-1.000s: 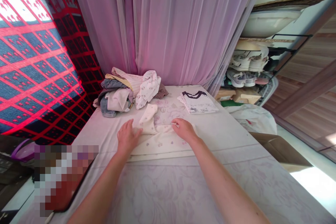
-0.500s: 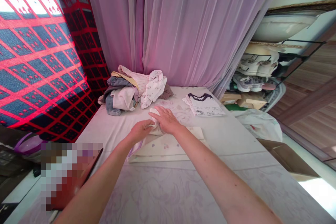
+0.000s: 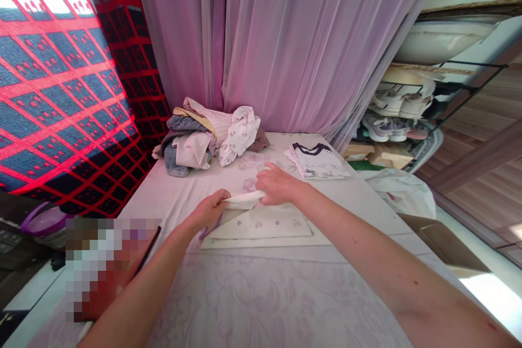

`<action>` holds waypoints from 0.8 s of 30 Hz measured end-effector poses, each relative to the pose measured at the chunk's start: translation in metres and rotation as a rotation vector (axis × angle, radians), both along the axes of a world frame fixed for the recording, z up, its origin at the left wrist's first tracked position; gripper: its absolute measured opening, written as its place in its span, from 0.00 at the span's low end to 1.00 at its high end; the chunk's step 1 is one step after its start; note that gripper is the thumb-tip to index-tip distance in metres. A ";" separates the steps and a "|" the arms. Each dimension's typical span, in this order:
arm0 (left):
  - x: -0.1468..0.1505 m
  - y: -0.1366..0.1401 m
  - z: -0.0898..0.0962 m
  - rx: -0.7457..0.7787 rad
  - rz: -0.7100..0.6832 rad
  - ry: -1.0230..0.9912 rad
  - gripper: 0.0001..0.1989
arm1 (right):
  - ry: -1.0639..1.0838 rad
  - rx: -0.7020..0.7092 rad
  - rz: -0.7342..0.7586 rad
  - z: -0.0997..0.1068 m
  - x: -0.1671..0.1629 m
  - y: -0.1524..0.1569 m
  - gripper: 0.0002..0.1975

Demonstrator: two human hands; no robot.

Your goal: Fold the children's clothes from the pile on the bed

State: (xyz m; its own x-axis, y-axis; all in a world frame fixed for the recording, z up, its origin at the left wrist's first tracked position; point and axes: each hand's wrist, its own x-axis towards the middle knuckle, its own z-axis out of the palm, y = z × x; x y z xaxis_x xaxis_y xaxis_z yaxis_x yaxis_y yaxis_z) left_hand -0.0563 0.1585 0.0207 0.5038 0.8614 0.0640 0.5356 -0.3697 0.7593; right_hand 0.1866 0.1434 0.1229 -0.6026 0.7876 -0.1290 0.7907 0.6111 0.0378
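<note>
A room in a home, as shown by sheer lilac fabric curtains, a rumpled heap of pink and grey clothes, and grey-and-white sneakers on a black metal rack.

The left hand and the right hand are seen bare, with 5-fingered human shapes partly hidden from view. The left arm is uncovered as far as it is shown. The right arm, likewise uncovered, is marked by 2 small round spots and, near the lower right corner, 1 blurrier mark.
</note>
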 end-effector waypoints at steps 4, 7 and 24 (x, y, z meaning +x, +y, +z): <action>0.001 -0.001 0.002 -0.054 0.014 0.024 0.12 | 0.181 -0.197 -0.266 0.004 0.021 -0.006 0.16; 0.001 -0.006 0.004 -0.098 -0.089 0.018 0.16 | 0.362 -0.372 -0.353 -0.006 0.040 -0.018 0.17; 0.000 -0.027 0.038 0.046 -0.363 0.428 0.32 | 1.062 -0.365 -0.362 -0.026 0.024 -0.143 0.04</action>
